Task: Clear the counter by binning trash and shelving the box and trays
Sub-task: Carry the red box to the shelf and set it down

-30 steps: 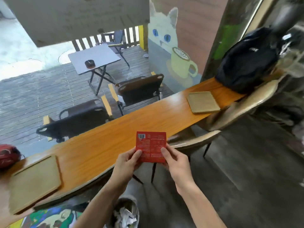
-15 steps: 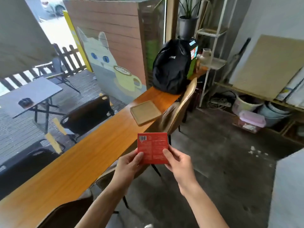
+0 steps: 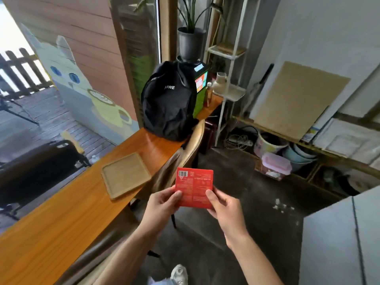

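1. the flat red printed box (image 3: 194, 187) sits between the fingers of the left hand (image 3: 162, 204) and the right hand (image 3: 223, 206), off the long orange wooden counter (image 3: 61, 227).
2. left of the left fingers, the square tan wooden tray (image 3: 125, 174) lies on the counter.
3. beyond the fingers, the black fabric backpack (image 3: 168, 103) stands on the counter's far end.
4. the white metal shelf rack (image 3: 230, 79) stands right of the backpack.

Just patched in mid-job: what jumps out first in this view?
The red box, held up centre frame by the left hand and right hand. Behind it, a black backpack sits on the far end of the wooden counter, a tray nearer.
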